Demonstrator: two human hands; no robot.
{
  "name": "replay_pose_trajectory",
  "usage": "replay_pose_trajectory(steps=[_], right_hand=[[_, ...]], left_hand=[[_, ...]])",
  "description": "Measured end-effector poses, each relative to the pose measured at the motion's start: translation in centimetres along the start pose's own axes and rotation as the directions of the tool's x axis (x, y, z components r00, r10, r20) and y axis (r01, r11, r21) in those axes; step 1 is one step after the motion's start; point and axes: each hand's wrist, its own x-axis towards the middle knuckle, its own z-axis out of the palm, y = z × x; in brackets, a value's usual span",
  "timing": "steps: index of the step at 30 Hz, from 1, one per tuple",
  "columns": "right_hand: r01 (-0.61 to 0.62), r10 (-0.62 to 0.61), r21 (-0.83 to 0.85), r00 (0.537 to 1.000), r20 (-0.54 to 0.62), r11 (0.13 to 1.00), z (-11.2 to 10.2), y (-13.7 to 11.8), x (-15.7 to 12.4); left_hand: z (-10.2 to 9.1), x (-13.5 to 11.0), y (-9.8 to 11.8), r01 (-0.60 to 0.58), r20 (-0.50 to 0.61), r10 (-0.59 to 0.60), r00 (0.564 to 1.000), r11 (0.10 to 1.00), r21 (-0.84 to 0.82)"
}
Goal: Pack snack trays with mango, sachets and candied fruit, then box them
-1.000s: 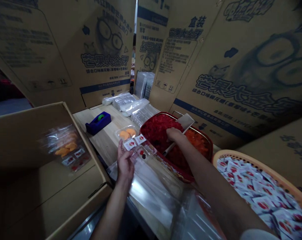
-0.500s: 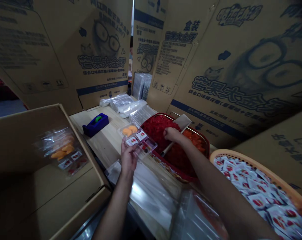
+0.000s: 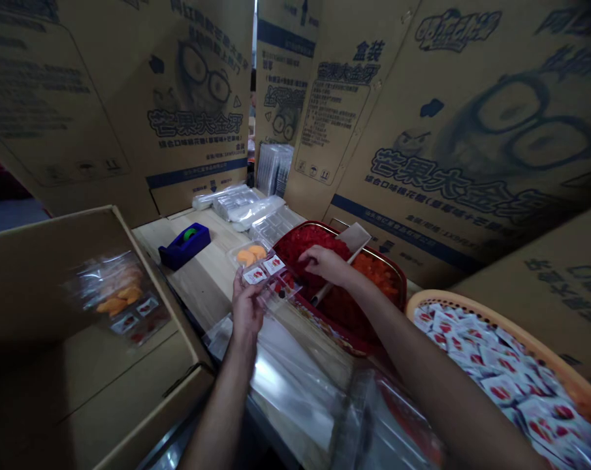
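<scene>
Brown cardboard forms an open box [image 3: 35, 281] at far left, where a clear-wrapped pack [image 3: 121, 300] with orange pieces and sachets lies inside. Just right of it, a blue tape dispenser [image 3: 185, 248] sits on the pale wooden table [image 3: 202, 277]. Next comes the left hand [image 3: 247, 312], its thumb and fingers closed on the near edge of a clear compartment tray [image 3: 263, 262], held near the red basin's left side. Orange pieces fill the tray's far end, two white sachets the middle, and red bits with a dark spot the near end. Clear plastic packs [image 3: 260, 212] lie behind; clear film [image 3: 288, 378] spreads in front. Above the red pieces [image 3: 300, 240] hangs the right hand [image 3: 319, 262], fingers partly curled; whether they pinch anything, I cannot tell. Beside it a scoop [image 3: 354, 238] rests across the red basin [image 3: 403, 294], with orange pieces [image 3: 381, 277] on the right. Farthest right, an orange basket [image 3: 562, 362] holds many printed sachets [image 3: 501, 372].
</scene>
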Motion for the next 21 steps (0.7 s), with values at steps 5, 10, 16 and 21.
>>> replay_pose_trajectory(steps=[5, 10, 16, 21], right_hand=[[-0.272, 0.307, -0.286, 0.948, 0.086, 0.919, 0.3, 2.6, 1.8], [-0.302, 0.348, -0.252, 0.923, 0.163, 0.919, 1.8, 3.4, 3.4], [-0.29, 0.292, -0.038, 0.953, 0.074, 0.956, 1.3, 3.6, 2.9], [-0.213, 0.218, 0.222, 0.976, 0.004, 0.951, 0.1, 1.2, 0.9]], left_hand=[[-0.2, 0.0, -0.1, -0.004, -0.001, 0.004, 1.0, 1.0, -0.007], [-0.1, 0.0, 0.0, 0.002, -0.003, -0.002, 1.0, 1.0, -0.009], [0.0, -0.1, 0.2, 0.01, -0.005, -0.01, 1.0, 1.0, -0.002], [0.0, -0.2, 0.1, 0.018, -0.001, -0.018, 1.0, 1.0, -0.013]])
